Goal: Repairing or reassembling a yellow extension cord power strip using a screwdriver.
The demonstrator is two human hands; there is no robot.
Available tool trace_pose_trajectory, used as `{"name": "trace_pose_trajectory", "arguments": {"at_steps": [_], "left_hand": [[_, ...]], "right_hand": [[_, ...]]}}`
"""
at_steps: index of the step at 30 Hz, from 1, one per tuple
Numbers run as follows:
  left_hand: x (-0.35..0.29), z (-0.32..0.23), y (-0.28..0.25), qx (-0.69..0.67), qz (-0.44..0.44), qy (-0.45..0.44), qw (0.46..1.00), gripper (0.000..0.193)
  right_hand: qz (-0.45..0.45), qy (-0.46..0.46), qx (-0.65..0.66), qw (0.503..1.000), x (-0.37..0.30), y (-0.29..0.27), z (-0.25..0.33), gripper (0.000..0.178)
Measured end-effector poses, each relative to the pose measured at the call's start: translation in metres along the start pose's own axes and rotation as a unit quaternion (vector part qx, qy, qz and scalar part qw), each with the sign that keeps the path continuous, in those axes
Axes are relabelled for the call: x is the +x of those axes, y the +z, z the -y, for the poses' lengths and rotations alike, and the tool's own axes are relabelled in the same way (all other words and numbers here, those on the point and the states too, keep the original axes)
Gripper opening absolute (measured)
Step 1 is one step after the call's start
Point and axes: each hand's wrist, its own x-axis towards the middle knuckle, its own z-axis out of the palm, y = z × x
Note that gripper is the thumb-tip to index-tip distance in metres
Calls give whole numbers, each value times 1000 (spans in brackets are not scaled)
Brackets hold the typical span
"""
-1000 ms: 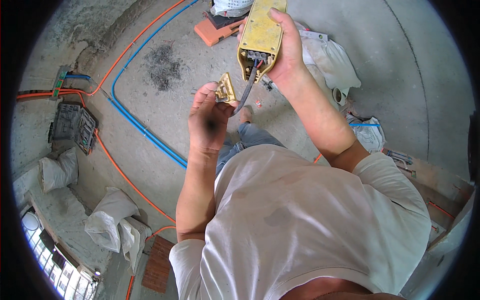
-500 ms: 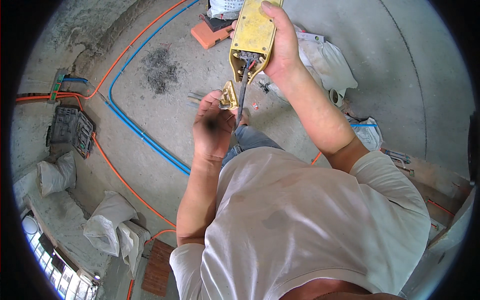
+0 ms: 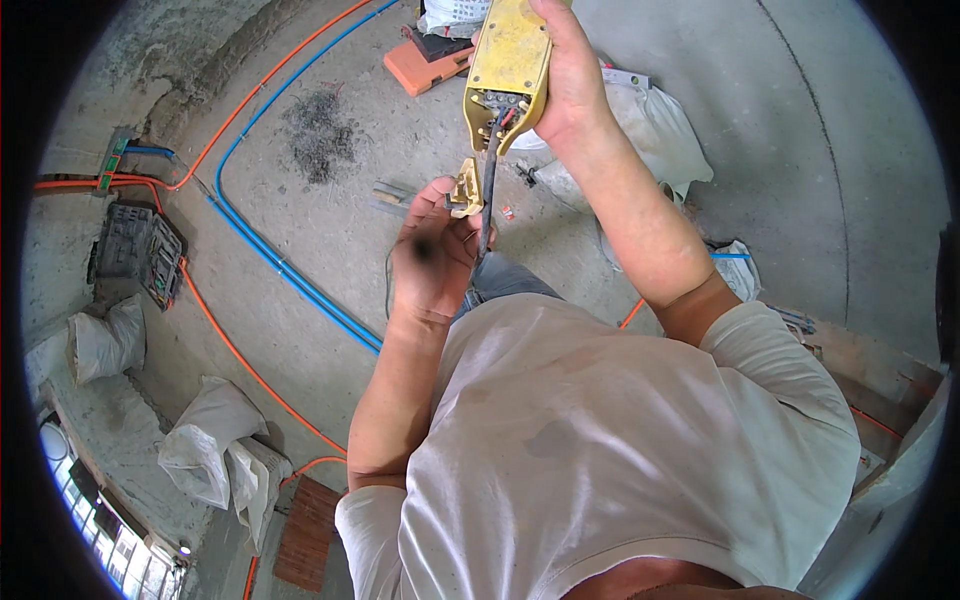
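Observation:
At the top middle my right hand is closed round a yellow power strip, its flat back with screws facing up. The strip's near end is uncovered, showing metal terminals and wire ends. A black cable runs out of that end, down toward me. Just below, my left hand, palm up, pinches a small yellow end cover with its hollow inner side showing. This cover is apart from the strip, next to the cable. Whether the left fingers also grip the cable is unclear.
Blue pipes and an orange pipe cross the concrete floor at left. An open tool case lies by the left wall. White sacks sit at lower left, another sack at right. An orange case lies at the back.
The power strip has shifted slightly right and up in view. My left hand and the end cover have moved slightly right. Both grips look the same.

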Motion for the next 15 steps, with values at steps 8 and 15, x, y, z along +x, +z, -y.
{"name": "trace_pose_trajectory", "arguments": {"at_steps": [8,15], "left_hand": [[-3,2,3,7,-14,-17,1000,20],[-1,1,4,22,-30,-30,999,19]], "right_hand": [[39,-19,-13,999,-1,2,3,40],[89,-13,-12,996,-3,3,4,40]]}}
